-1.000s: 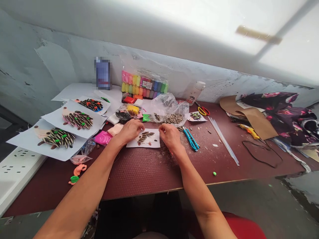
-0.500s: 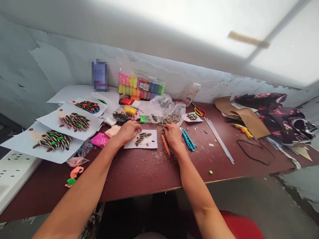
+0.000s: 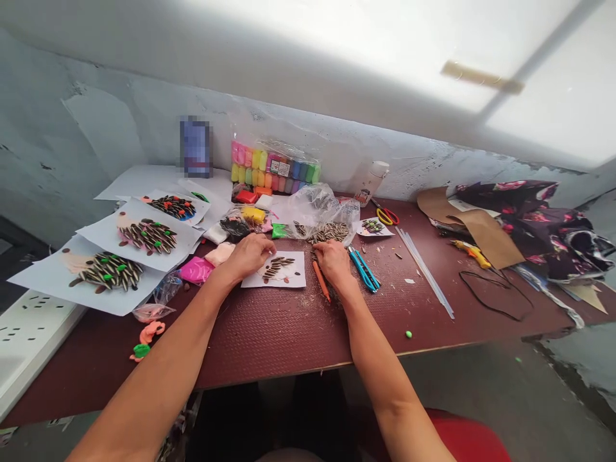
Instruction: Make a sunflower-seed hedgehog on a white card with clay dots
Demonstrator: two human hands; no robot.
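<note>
Centrally, a seed-studded card lies between the fingers of the left hand, bent at its far left corner, and those of the right hand, bunched at the seed pile; any grip is indiscernible. An orange pen and blue cutter flank the latter; a plastic bag obstructs beyond. Nearer, the counter offers room to its front edge. Card's long axis: left to right.
</note>
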